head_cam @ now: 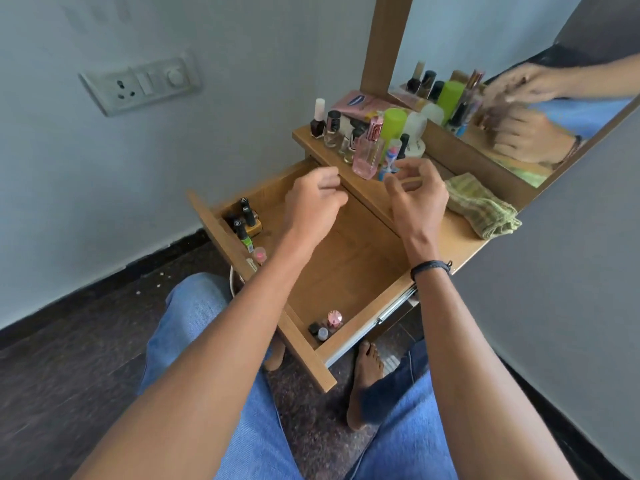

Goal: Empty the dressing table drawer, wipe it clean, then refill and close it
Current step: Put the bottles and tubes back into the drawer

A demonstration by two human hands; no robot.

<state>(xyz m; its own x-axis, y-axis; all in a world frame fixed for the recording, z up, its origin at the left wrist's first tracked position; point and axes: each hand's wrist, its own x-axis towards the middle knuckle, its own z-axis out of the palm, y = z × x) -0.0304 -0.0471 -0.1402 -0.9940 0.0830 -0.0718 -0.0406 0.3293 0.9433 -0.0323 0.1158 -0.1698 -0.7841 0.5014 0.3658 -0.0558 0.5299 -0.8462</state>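
Your knees in blue jeans (249,427) fill the near edge of the view, and a bare foot (367,382) rests on the dark floor below the drawer.

The drawer (346,271) stands pulled out toward you, and most of its wooden bottom is bare. In its front right corner lie a few small bottles (327,323), one with a pink cap. In the front left corner stands a cluster of dark-capped nail polish bottles (244,216), with a pink item (259,254) just beside them along the front wall.

Your left grip (315,202) hovers over the back of the drawer. Its fingers are curled in and blurred, so I cannot tell whether they pinch anything. Your right grip (415,195), a dark band (431,268) on its wrist, hangs above the front edge of the worktop (460,237) with fingers and thumb spread in a loose curve, holding nothing.

At the worktop's left end bottles crowd together: a pink perfume bottle (369,150) nearest the front edge, a lime-green container (394,121) behind it, and a dark polish bottle (318,119) at the far left corner. A folded green cloth (481,206) lies at the right end, against the mirror (519,81). A switch panel (142,84) sits on the wall to the left.
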